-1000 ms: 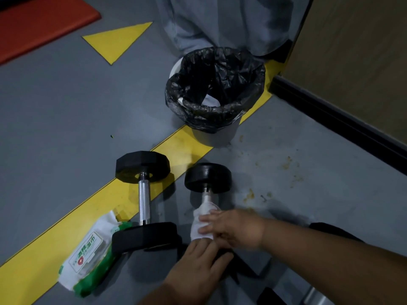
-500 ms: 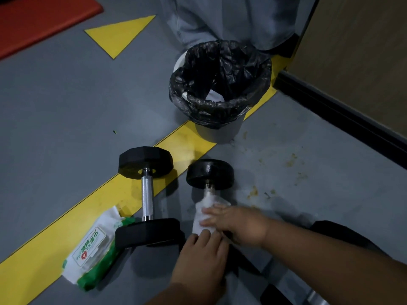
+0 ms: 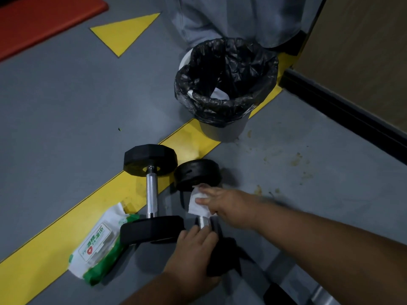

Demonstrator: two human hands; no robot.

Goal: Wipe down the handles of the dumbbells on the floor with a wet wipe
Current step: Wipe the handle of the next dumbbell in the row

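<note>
The right hand (image 3: 229,205) is pinching the wet wipe (image 3: 198,202) around the handle (image 3: 203,221) to clean it; the left hand (image 3: 193,256) is gripping the near weight, steadying the dumbbell

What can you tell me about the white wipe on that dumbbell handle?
The wet wipe is a small, crumpled white sheet, thin and cloth-like, wrapped around the upper part of the right dumbbell's metal handle, just below its far black weight. The right hand grips it around the handle. Bare metal shows below it, near the left hand, which does not touch it.
</note>
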